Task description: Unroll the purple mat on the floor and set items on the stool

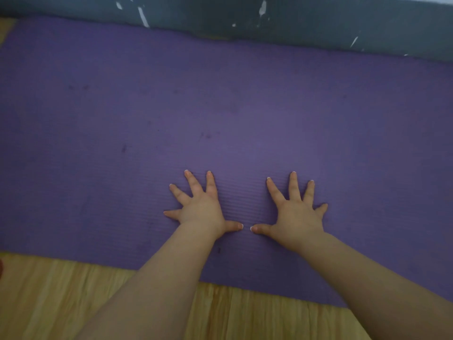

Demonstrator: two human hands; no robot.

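Two splayed hands on one purple mat

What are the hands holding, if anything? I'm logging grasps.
Nothing is held. The left hand and right hand lie flat, fingers spread, on the purple mat.

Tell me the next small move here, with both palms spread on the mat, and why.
Probably lift both hands and turn toward the stool part of the task. The purple mat already lies flat on the wooden floor, up against the dark wall base, with no rolled part in view. The left hand and right hand press on it with fingers spread and hold nothing. The stool is not in view.
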